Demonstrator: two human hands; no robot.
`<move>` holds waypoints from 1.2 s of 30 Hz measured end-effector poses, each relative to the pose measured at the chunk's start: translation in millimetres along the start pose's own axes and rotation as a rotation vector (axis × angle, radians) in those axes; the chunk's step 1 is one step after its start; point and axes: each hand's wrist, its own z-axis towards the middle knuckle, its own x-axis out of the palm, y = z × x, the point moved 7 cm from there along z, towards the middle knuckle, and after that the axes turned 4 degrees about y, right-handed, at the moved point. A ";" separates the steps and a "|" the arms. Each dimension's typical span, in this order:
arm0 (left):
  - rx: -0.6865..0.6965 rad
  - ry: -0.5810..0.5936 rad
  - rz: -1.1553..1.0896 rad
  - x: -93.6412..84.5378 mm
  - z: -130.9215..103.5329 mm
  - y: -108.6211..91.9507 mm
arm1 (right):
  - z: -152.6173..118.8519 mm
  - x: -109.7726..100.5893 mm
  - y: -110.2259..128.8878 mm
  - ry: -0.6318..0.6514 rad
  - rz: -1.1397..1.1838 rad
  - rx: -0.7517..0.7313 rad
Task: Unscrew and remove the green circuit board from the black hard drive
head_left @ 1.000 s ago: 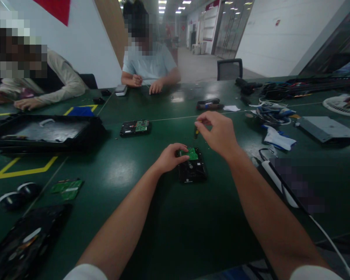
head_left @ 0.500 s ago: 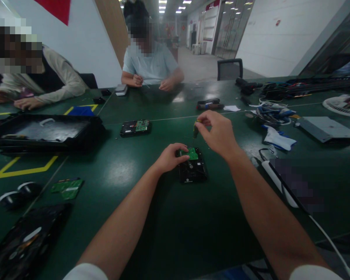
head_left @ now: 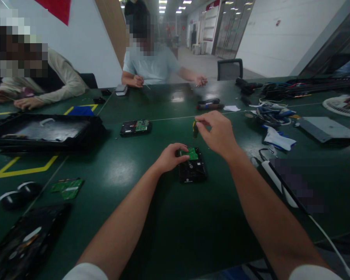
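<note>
A black hard drive (head_left: 194, 170) with a green circuit board (head_left: 193, 153) lies flat on the table in front of me. My left hand (head_left: 172, 157) holds its left side, thumb and fingers resting over the board. Just above the drive's far end, my right hand (head_left: 214, 126) pinches the top of a small screwdriver (head_left: 195, 129) with a yellow and dark handle. The screwdriver stands about upright, its thin shaft pointing down at the drive's far edge; whether the tip touches a screw is too small to tell.
Another hard drive (head_left: 135, 127) lies ahead to the left, near a black tray (head_left: 46, 134). At near left are a loose circuit board (head_left: 68, 188) and a large black casing (head_left: 30, 237). On the right lie a glove (head_left: 278, 138), a metal box (head_left: 329, 128) and a phone (head_left: 294, 186). Two people sit opposite.
My hands and the hard drive hold almost the same place; the screwdriver's handle looks slightly turned. The person across has moved one hand out sideways, toward the right of my view.
</note>
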 end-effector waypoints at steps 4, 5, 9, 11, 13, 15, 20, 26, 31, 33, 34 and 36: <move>0.004 -0.004 -0.002 -0.5 -0.7 -0.4 | -0.1 -1.2 1.0 -0.014 0.001 -0.002; 0.013 -0.006 -0.004 -0.7 -0.9 -1.0 | -0.1 -0.7 0.6 -0.010 0.015 0.002; 0.033 -0.010 -0.015 -1.0 -1.7 -2.2 | -0.1 2.1 -1.4 0.017 0.093 0.020; 0.027 -0.011 -0.016 -1.1 -1.7 -1.6 | 0.1 1.9 -1.3 0.018 0.087 0.013; 0.022 -0.011 -0.011 -1.2 -1.6 -1.0 | 0.3 0.9 -1.0 0.017 0.055 0.008; 0.018 -0.009 -0.008 -1.0 -1.3 -0.3 | 0.4 0.0 -0.5 0.015 0.034 0.005; 0.005 -0.006 -0.007 -0.4 -1.1 2.3 | -0.5 -0.9 2.2 0.007 0.029 -0.014; -0.052 -0.003 0.017 -0.7 -2.6 4.2 | -0.9 -1.2 1.0 -0.020 0.023 -0.021; -0.059 -0.009 0.022 -1.0 -3.1 3.1 | -0.5 -0.8 -0.1 -0.027 0.033 -0.011; -0.047 -0.012 0.020 -0.6 -2.7 4.0 | -0.8 -1.6 -1.5 -0.036 0.057 0.019; -0.041 -0.011 0.017 -0.2 -2.5 4.7 | -0.9 -1.7 -2.4 -0.037 0.077 0.037; -0.037 -0.014 0.013 0.3 -2.0 6.4 | -1.0 -1.1 -3.8 -0.027 0.120 0.063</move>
